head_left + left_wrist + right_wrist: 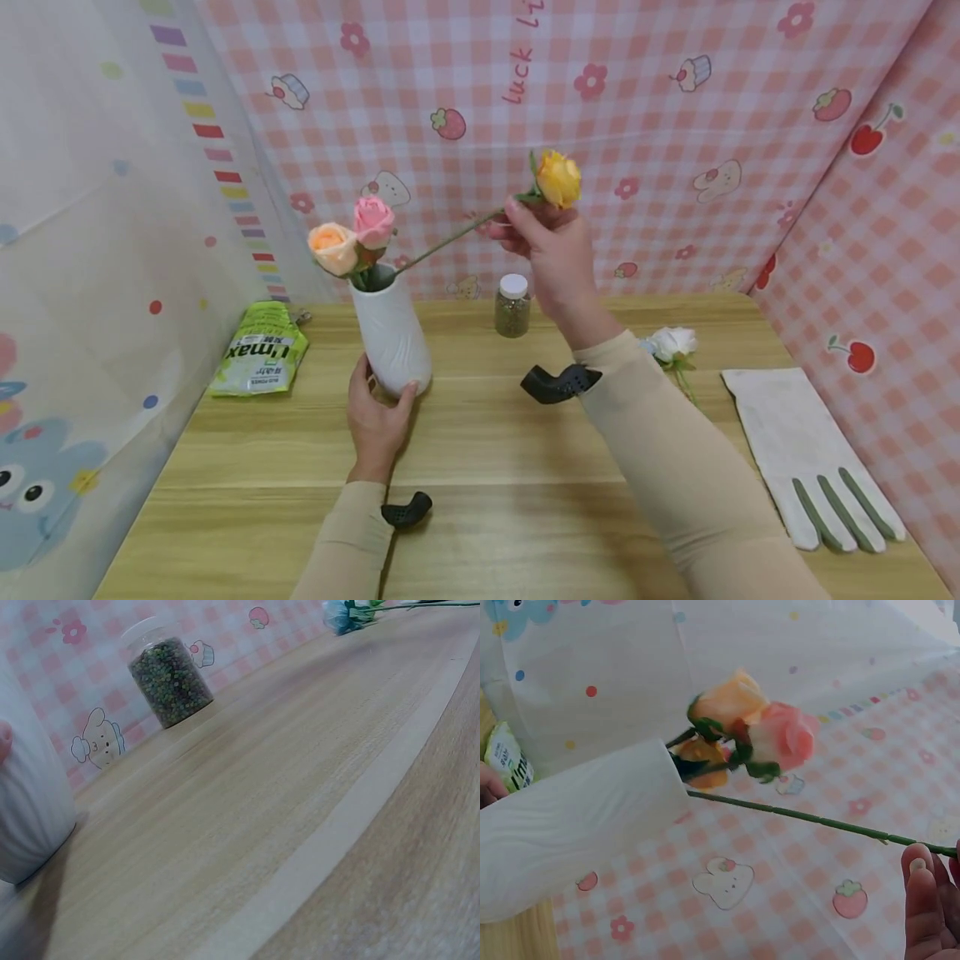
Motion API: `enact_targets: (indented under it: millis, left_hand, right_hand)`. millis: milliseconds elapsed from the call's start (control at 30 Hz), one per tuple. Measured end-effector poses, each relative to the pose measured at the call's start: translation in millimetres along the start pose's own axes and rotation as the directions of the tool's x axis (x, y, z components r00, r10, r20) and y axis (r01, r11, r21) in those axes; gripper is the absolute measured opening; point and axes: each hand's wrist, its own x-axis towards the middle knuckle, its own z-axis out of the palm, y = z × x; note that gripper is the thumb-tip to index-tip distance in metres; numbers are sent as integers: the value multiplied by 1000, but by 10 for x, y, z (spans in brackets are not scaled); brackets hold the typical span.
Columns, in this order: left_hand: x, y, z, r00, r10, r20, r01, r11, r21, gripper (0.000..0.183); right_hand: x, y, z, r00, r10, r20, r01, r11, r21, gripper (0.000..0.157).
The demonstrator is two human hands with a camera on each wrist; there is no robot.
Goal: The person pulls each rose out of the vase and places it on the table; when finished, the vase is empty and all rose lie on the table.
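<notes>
A white vase (393,337) with a rippled surface stands on the table. My left hand (378,421) grips it low down, thumb and fingers around its base. In its mouth are a peach rose (332,248) and a pink rose (373,222); the right wrist view also shows an orange bloom (707,761) low between them. My right hand (551,250) holds a yellow rose (558,179) by its green stem, pinched just under the bloom. The stem (802,815) slants down to the left, its far end at the vase's rim.
A lidded jar of green grains (512,308) stands at the back. A green packet (262,350) lies at the left. To the right lie a white flower (672,343), a pale blue bloom (343,616) and a white glove (795,442) with grey-green strips. Patterned cloth walls surround the table.
</notes>
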Motion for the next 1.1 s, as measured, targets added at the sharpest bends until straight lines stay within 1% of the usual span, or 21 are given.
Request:
enact_targets:
  millis: [167, 300, 433, 533, 600, 700, 800, 867, 933, 1033, 1100]
  left_hand:
    - [6, 8, 0, 1000, -12, 4, 12, 1000, -5, 81]
    - [11, 33, -1, 1000, -22, 6, 22, 1000, -22, 81]
    - [16, 48, 4, 1000, -20, 7, 20, 999, -27, 81]
    - [19, 59, 7, 1000, -15, 10, 16, 1000, -23, 81]
    - [20, 60, 9, 1000, -11, 10, 12, 1000, -19, 80]
    - [20, 57, 12, 1000, -13, 12, 14, 1000, -13, 80]
    - [19, 43, 16, 1000, -15, 9, 15, 1000, -8, 81]
    - [15, 35, 16, 1000, -16, 7, 16, 1000, -7, 81]
    - [8, 26, 18, 1000, -13, 2, 14, 1000, -10, 81]
    - [-3, 16, 14, 1000, -19, 4, 19, 1000, -15, 81]
    - [-9, 12, 10, 1000, -26, 6, 26, 999, -21, 81]
  right_hand:
    - [-11, -41, -254, 997, 27, -66, -23, 998, 67, 14]
    - [-46, -78, -489, 994, 65, -91, -54, 992, 110, 11]
    - [-124, -109, -782, 991, 101, -91, -96, 994, 56, 16]
    - [-208, -109, -1027, 986, 139, -91, -142, 990, -26, 20]
    - [-269, -97, -1180, 980, 173, -95, -181, 980, -83, 23]
    - [-354, -56, -1376, 970, 223, -95, -237, 958, -164, 25]
    - [-440, 14, -1541, 956, 280, -89, -293, 923, -249, 29]
    - [-501, 81, -1640, 943, 322, -84, -332, 893, -304, 31]
    - [-570, 156, -1724, 928, 363, -88, -369, 855, -365, 33]
    - [-671, 283, -1821, 908, 405, -112, -411, 802, -433, 34]
    - [-730, 362, -1862, 900, 417, -129, -426, 773, -471, 35]
